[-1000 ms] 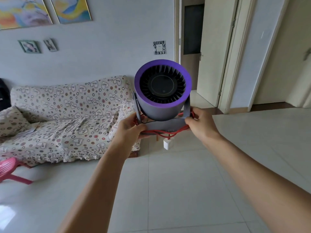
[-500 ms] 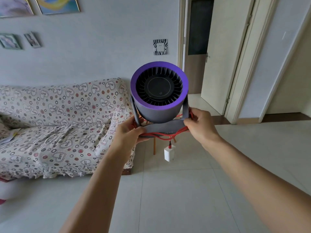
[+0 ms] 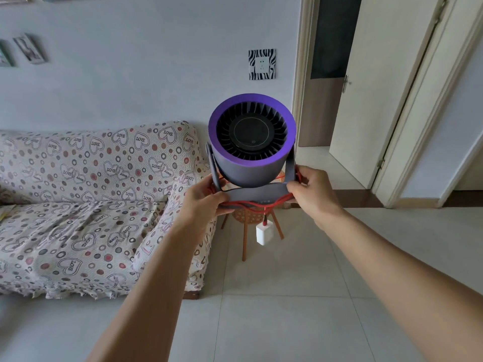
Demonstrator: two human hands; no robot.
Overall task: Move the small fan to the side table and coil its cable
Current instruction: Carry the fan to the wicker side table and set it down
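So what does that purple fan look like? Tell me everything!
The fan is a short grey drum with a purple rim, dark vanes and a round black centre. It tilts up in a grey U-shaped stand. The left hand and right hand hold the base in the air. A red cable wraps the base, with a white plug dangling.

Fan (image 3: 252, 142): purple rim, grey body (black vanes). Cable (image 3: 251, 205): red. Plug (image 3: 263, 234): white. Sofa cover (image 3: 86, 205): hearts, dots.
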